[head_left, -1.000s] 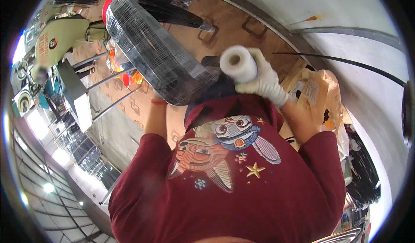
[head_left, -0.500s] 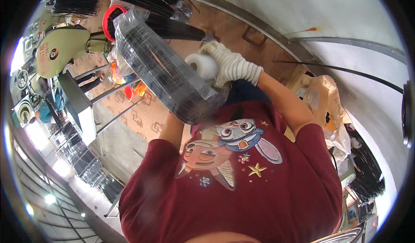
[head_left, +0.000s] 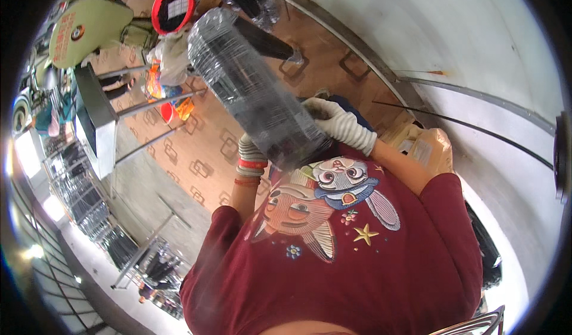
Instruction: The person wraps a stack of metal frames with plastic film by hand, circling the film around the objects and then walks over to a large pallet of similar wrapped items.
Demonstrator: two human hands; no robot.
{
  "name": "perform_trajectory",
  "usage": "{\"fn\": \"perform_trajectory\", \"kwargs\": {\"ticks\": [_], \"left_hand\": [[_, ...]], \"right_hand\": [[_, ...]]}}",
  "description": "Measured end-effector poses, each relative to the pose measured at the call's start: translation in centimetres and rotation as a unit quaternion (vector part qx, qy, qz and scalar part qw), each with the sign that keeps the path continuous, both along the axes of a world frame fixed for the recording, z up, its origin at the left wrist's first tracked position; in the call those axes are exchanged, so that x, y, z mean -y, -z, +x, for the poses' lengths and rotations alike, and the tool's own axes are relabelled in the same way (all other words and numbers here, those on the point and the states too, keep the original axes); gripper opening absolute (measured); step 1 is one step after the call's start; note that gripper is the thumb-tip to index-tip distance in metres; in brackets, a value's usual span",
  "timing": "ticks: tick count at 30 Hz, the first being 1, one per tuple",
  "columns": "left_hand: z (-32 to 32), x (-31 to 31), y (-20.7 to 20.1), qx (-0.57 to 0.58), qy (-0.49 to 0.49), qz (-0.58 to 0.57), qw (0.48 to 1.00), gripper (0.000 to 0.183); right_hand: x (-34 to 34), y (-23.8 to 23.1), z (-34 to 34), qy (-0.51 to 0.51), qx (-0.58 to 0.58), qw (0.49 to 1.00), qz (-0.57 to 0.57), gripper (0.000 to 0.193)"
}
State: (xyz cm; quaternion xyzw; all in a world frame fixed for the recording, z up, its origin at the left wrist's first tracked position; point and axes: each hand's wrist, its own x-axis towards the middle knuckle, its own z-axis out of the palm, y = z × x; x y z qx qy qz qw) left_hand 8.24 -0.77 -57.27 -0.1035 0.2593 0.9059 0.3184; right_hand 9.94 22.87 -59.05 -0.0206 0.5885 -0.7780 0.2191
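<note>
- Bundle [head_left: 256, 91] wrapped in shiny clear film, long and dark, slanting across the centre of the frame, rounded far end toward the upper left, near end close to the middle
- Left hand [head_left: 249, 149], gloved in pale striped knit with a red band at the cuff, just left of centre, under the left side of the near end; fingers out of sight behind the film, so impossible to say whether clamped or apart
- Right hand [head_left: 342, 123], gloved in the same pale striped knit, right of centre, against the right edge near the lower end; fingers close together and curled inward, tips partly hidden, so impossible to say on what clamped
- Maroon shirt [head_left: 357, 275] with embroidered cartoon animals, flowers and stars, across the lower centre
- Red-rimmed tub [head_left: 156, 19] with dark contents, top of the frame, left of centre
- Crumpled translucent bag [head_left: 174, 60] just below, with orange packaging [head_left: 155, 85] and a small red container [head_left: 167, 112] farther down
- Pale green machine [head_left: 89, 28] at the upper left, grey stand [head_left: 95, 100] on metal legs below
- Second dark bundle [head_left: 267, 41] at upper centre, over brown patterned floor [head_left: 205, 150]
- Thin dark rod [head_left: 459, 130] across the right of the frame, before a whitish wall [head_left: 465, 25]
- Brown package [head_left: 438, 150] at right, beside the right forearm [head_left: 405, 163]
</note>
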Motion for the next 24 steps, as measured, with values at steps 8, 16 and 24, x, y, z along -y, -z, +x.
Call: {"fn": "perform_trajectory", "kwargs": {"ticks": [8, 16, 24], "left_hand": [[3.3, 1.2, 2.4, -0.011, -0.154, -0.007, 0.988, 0.028], [3.2, -3.3, -4.1, 0.128, -0.184, 0.118, 0.967, 0.036], [4.3, -2.7, -0.7, 0.096, -0.346, -0.115, 0.926, 0.034]], "right_hand": [[0.8, -1.0, 0.0, -0.175, 0.024, 0.984, 0.002, 0.047], [1.2, -2.1, -1.0, -0.200, -0.169, 0.956, 0.129, 0.035], [0.6, -3.1, -1.3, -0.148, 0.251, 0.950, -0.113, 0.051]]}}
